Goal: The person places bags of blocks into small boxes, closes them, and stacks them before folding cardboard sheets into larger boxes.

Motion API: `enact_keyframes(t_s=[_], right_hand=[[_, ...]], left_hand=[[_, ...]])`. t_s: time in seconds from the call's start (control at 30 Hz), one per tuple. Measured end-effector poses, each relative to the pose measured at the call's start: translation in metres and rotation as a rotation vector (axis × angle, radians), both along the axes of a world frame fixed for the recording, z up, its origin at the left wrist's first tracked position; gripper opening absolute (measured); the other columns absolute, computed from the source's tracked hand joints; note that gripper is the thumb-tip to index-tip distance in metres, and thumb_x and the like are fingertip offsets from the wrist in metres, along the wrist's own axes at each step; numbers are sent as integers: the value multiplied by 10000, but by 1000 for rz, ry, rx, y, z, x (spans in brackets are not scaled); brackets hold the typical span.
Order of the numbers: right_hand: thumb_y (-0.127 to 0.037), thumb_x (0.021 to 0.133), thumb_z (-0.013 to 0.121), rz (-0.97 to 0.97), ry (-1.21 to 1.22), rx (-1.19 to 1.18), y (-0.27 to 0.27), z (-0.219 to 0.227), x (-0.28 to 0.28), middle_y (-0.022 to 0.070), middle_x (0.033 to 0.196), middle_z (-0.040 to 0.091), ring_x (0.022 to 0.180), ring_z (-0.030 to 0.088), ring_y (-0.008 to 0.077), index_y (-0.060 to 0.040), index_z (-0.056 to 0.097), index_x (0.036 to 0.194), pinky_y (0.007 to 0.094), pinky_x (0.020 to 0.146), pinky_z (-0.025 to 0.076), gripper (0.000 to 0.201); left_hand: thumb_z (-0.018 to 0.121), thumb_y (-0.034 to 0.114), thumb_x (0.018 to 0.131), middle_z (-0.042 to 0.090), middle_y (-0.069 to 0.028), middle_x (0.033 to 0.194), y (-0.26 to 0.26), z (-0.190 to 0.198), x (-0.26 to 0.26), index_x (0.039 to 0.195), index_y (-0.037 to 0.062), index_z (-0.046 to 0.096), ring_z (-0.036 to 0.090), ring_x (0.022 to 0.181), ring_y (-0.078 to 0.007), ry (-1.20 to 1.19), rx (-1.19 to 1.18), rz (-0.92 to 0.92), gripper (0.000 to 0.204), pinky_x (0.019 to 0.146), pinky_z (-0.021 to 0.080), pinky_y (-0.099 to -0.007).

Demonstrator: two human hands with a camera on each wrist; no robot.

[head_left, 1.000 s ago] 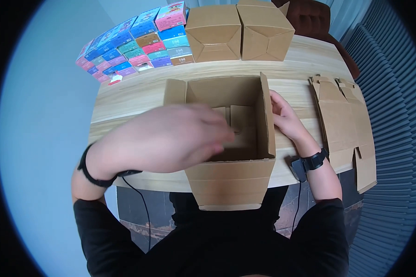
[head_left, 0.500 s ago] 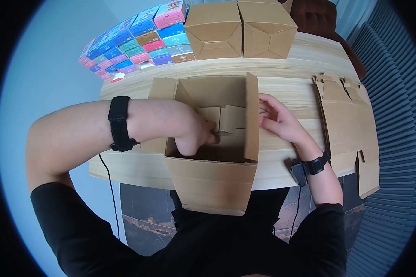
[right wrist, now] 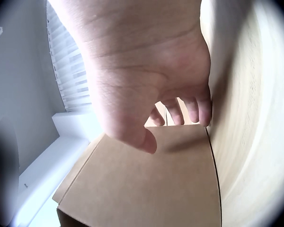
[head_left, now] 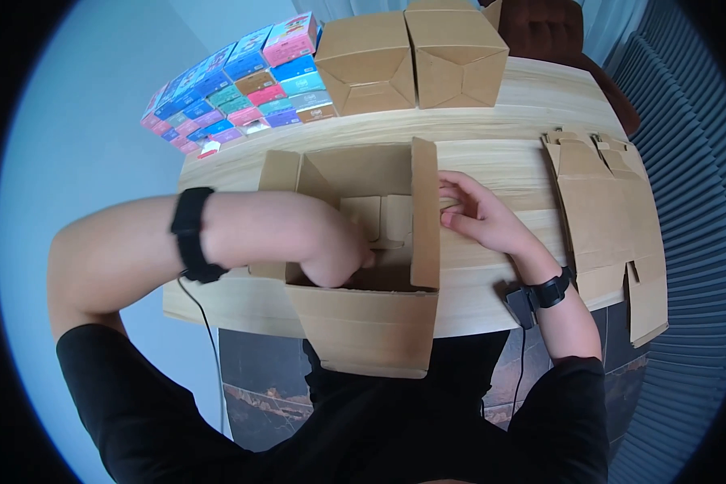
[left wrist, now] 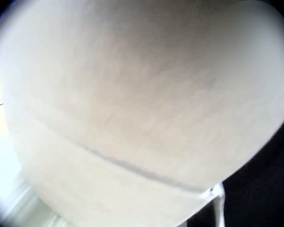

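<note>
A cardboard box [head_left: 371, 327] stands on the table with its top flaps folded out. My left hand [head_left: 337, 250] reaches down inside it from the left, near the bottom flaps [head_left: 361, 216]; most of its fingers are hidden behind the back of the hand. The left wrist view is filled by blurred skin. Beside the box's right side, my right hand [head_left: 480, 216] rests low by the tabletop. Its fingers curve loosely at the box wall [right wrist: 156, 179] in the right wrist view, with the thumb against that wall and nothing gripped.
Stacked colourful small boxes [head_left: 242, 89] line the table's back left. Two closed cardboard boxes [head_left: 371, 56] stand behind the open one. Flattened cardboard [head_left: 601, 210] lies at the right edge of the wooden table [head_left: 500, 153]. A cable [head_left: 210, 347] hangs from the left wrist.
My left hand has gone from above the box down into it. The box has shifted left in the head view, while my right hand has stayed along its right side.
</note>
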State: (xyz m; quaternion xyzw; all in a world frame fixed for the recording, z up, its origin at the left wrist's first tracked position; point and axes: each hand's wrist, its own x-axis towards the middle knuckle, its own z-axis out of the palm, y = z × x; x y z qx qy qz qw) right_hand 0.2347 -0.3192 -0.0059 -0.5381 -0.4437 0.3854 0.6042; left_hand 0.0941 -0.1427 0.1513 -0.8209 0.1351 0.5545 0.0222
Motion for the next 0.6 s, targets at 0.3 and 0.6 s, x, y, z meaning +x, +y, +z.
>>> enact_keyframes(t_s=[0.3,0.6], right_hand=[[43,872,612,-13,-26,-16,1,-4,0,70,1351,488,1251,440,170,-64,432,1394,268,916,482,563],[34,907,579,10,35,-16,1,4,-1,69,1259,557,1167,524,138,-11,438,1361,261,919,472,478]], left_hand=[[551,256,947,636,-174,921,-4,32,-81,1024,4,589,606,918,-363,-662,-414,150,265,813,503,-447],[555,125,915,588,-170,862,10,21,-105,997,3,550,597,837,-366,-1078,-452,292,147,738,485,-435]])
